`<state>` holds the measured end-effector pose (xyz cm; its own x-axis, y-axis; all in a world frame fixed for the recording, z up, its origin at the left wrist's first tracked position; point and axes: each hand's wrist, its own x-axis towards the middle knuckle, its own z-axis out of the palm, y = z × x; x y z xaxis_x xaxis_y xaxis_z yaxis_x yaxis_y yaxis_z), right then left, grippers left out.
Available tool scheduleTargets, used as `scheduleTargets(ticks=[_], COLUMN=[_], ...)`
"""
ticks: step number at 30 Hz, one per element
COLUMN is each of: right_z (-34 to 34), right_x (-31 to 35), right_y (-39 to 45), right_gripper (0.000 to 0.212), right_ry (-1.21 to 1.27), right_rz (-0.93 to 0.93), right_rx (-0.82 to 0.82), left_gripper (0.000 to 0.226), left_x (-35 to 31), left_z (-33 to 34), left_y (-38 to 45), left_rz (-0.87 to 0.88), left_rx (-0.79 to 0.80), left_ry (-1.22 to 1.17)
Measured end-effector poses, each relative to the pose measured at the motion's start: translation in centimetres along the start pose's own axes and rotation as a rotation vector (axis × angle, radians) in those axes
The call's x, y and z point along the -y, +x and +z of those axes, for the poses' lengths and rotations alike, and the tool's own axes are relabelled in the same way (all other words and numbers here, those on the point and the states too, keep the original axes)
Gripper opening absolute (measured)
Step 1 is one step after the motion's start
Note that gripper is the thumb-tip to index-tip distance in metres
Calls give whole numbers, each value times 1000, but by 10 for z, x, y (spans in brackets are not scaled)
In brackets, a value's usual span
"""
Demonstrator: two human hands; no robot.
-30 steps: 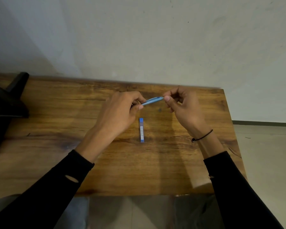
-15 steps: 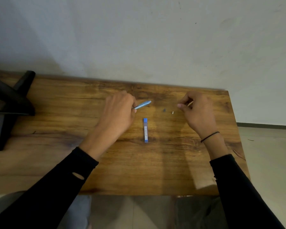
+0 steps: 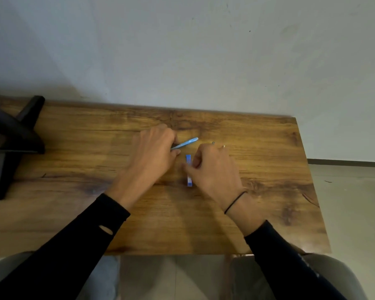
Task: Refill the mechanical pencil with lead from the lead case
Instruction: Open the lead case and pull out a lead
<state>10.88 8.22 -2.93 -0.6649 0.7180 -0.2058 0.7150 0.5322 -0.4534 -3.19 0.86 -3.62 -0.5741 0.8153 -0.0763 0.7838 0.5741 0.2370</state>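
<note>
My left hand point(image 3: 154, 152) grips a light blue mechanical pencil point(image 3: 187, 142) by its lower part; the free end points up and to the right, just above the wooden table point(image 3: 74, 213). A slim blue lead case point(image 3: 188, 158) lies lengthwise on the table below the pencil. My right hand point(image 3: 214, 169) rests over the case's middle, thumb and fingertips pinched on it, so only its two ends show. Two tiny parts, a dark one point(image 3: 213, 142) and a pale one point(image 3: 223, 146), lie on the table just beyond my right knuckles.
A black stand point(image 3: 15, 137) occupies the table's far left. A grey wall runs behind the table's back edge. The table's right edge point(image 3: 307, 169) drops to a tiled floor. Chair armrests show at the bottom corners.
My right hand left the pencil's end, set small parts down on the table, then came left and down onto the lead case. My left hand kept the pencil and lowered slightly.
</note>
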Motion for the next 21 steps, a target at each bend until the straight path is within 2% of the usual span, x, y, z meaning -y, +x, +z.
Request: scheduleTargets(ticks=[3,9,12,14,18,19,21], right_z=[13,5,-8,-15,-21,-22,-26], right_x=[7,2,-1,-4,-9,-9,-12], right_y=[-8,-4,0,2,4,4,4], right_gripper=[38,27,23,18,16,12,9], right_ry=[-113,-32,163,355,715,775,818], right_rz=[7,46,43,66,80,81,77], right_rx=[62,46,-8,-18,37,64,70], left_gripper=[26,18,20,23,18,16,13], left_x=[2,6,3,4,-5,-6,-5], left_z=[-2,-17,-21,-16,-6,-5,-2], left_y=[0,-1,-2,-1,-3,-4,-5], left_rz=[15,50,28,-4,-64,-39,39], left_rx=[-13,-151,-128,-45,184,174,134], left_ry=[-50,-278,-425,-495,-962,-1011,-951])
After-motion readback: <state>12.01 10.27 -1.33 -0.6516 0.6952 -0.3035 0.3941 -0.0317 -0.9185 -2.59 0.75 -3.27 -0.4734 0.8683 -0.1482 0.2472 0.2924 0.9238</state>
